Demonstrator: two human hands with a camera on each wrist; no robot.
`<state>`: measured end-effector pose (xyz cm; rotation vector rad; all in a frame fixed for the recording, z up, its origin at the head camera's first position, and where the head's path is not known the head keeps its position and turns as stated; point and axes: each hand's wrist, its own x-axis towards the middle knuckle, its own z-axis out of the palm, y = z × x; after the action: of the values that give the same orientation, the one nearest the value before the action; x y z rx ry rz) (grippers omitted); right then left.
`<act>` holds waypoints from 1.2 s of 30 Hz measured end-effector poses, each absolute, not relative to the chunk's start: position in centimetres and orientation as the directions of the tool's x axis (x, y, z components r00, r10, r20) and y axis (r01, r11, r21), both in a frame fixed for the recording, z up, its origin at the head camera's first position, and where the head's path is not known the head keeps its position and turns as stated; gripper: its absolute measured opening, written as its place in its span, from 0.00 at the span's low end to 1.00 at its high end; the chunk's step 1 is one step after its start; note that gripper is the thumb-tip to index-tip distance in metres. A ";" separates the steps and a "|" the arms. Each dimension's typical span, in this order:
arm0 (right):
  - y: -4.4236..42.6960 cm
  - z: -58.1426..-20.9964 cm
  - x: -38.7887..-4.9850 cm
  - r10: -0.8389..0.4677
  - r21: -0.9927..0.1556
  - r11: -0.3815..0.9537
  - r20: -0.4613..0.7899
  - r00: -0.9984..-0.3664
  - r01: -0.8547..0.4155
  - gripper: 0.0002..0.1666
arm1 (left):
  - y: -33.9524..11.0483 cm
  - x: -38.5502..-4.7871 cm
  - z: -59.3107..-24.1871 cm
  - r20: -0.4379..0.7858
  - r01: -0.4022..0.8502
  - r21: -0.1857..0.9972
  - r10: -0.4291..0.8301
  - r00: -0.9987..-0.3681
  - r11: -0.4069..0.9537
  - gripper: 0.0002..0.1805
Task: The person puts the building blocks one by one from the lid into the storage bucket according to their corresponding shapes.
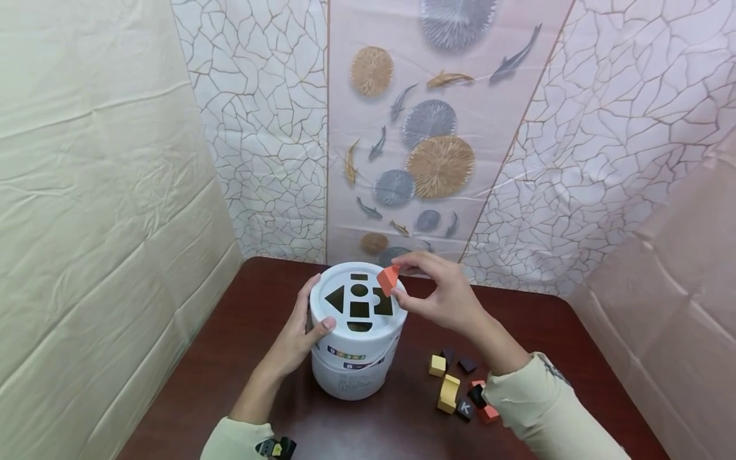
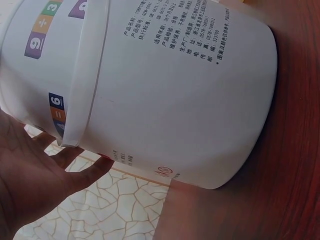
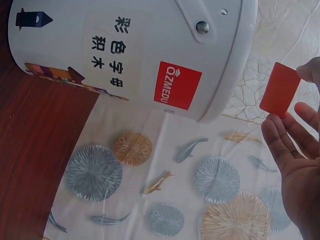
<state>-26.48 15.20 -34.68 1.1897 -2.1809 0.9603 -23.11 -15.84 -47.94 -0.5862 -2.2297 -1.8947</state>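
Observation:
A white bucket (image 1: 345, 381) stands upright on the table, its lid (image 1: 377, 321) cut with several dark shaped holes, among them a triangle, a circle and a square. My left hand (image 1: 294, 337) grips the bucket's left side near the top, thumb on the lid's rim. In the left wrist view, fingers of that hand (image 2: 37, 172) lie along the bucket's wall. Above the lid's right edge, my right hand (image 1: 445, 297) pinches an orange block (image 1: 388, 280) between thumb and fingertips. One flat rectangular face of this block (image 3: 280, 90) shows in the right wrist view.
Right of the bucket lie several loose blocks: a yellow cube (image 1: 437, 365), a yellow curved block (image 1: 449, 394), a black block marked K (image 1: 464, 409) and orange pieces (image 1: 489, 414) partly behind the right sleeve. Patterned cloth (image 1: 276, 160) hangs behind the dark red table (image 1: 230, 345).

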 end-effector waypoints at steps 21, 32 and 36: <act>12.4 -35.3 -27.1 -0.554 -0.330 0.343 0.685 -0.473 -0.880 0.28 | -15.8 -23.0 -47.9 0.347 0.374 0.918 0.192 -0.918 0.132 0.56; 11.0 -35.5 -27.6 -0.579 -0.362 0.324 0.655 -0.485 -0.874 0.28 | -15.8 -23.0 -47.9 0.328 0.357 0.925 0.195 -0.924 0.132 0.54; 10.5 -35.6 -27.8 -0.590 -0.367 0.306 0.651 -0.477 -0.878 0.28 | -15.8 -23.0 -48.0 0.325 0.354 0.927 0.199 -0.925 0.128 0.54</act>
<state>-27.82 10.55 -35.62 1.3100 -2.1838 0.9937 -22.99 -15.84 -47.97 -0.5580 -2.2643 -1.9180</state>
